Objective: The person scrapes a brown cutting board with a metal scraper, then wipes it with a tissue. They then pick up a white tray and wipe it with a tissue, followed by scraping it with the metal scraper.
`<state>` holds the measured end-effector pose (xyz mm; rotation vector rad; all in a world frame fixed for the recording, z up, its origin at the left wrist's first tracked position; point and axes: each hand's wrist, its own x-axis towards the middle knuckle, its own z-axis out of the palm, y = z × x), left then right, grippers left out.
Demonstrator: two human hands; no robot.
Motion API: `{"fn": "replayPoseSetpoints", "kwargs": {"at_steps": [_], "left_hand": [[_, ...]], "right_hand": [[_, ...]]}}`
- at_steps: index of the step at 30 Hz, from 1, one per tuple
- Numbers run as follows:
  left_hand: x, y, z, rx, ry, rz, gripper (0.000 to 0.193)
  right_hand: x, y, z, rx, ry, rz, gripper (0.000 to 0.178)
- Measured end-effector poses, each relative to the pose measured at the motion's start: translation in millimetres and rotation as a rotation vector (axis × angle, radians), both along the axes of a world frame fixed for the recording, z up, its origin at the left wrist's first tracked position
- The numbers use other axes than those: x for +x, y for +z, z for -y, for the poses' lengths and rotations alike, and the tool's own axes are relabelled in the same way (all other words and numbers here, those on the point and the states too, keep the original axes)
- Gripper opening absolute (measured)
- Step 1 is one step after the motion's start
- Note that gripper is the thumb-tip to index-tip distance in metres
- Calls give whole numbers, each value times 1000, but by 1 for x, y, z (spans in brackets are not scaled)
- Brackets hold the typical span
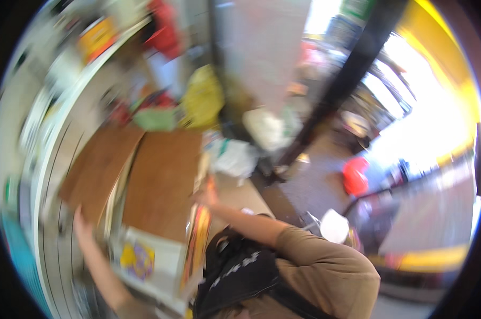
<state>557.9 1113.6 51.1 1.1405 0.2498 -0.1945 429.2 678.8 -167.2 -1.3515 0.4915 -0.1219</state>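
Note:
The picture is tilted and smeared by motion. My left hand (82, 222) reaches up from the lower left, its fingers spread flat against the lower edge of a brown board (94, 167). A second, larger brown board (163, 178) stands beside it. My right hand (206, 195), on a tan-sleeved arm, is at that board's right edge, next to a stack of thin colourful sheets (198, 244); blur hides its grip. Below the boards lies a white flat box (147, 260) with a yellow and purple picture.
Behind the boards are a yellow bag (203, 98), a green item (155, 119) and white plastic bags (235, 158). A black post (347, 80) slants across the right. A red stool (355, 176) and a white bucket (333, 226) stand on the grey floor. A black bag (235, 274) hangs at my chest.

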Motion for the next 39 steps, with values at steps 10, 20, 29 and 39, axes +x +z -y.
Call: {"fn": "replayPoseSetpoints", "kwargs": {"at_steps": [10, 20, 29, 39], "left_hand": [[-113, 12, 77, 77, 297, 259, 49], [-226, -7, 193, -246, -193, 300, 50], [-317, -28, 187, -393, -547, 133, 52], [-407, -19, 351, -379, -1039, -348, 53]], "right_hand": [[-19, 69, -21, -39, -129, 106, 29], [-94, 155, 19, 158, -160, 170, 27], [-227, 175, 66, 177, -258, 264, 26], [-464, 137, 165, 278, -775, 241, 27]]}}
